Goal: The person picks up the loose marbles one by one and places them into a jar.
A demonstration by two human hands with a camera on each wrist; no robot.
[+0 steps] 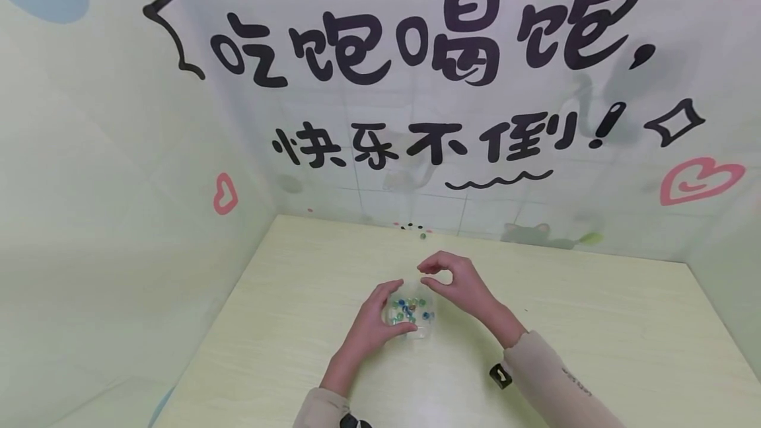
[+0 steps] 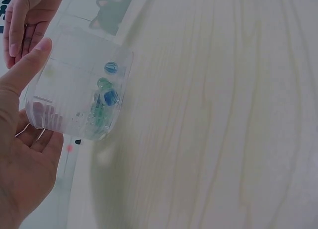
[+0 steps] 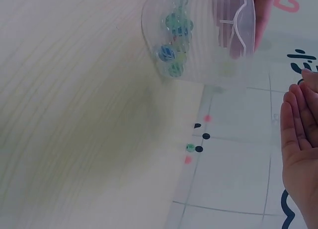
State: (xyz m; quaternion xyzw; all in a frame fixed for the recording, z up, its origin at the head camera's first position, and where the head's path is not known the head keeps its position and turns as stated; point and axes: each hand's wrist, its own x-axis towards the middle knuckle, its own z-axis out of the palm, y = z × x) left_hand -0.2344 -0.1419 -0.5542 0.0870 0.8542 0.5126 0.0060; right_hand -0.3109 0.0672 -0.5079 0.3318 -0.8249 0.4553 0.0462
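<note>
A clear plastic box (image 1: 421, 332) with several green and blue glass marbles (image 1: 407, 310) in it stands on the table. My left hand (image 1: 372, 322) grips it from the left side, thumb on the near wall and fingers round the far side. In the left wrist view the marbles (image 2: 110, 97) lie on the bottom of the box. My right hand (image 1: 460, 283) hovers by the far right rim, its fingers bent and the thumb apart from them. Between those fingertips no object shows. In the right wrist view part of the right hand (image 3: 300, 134) is cut off by the frame edge.
One loose green marble (image 1: 423, 236) lies at the back edge of the pale wooden table (image 1: 571, 335). Behind the table hangs a printed curtain (image 1: 333, 183) with black lettering, and more of it rises at the left side.
</note>
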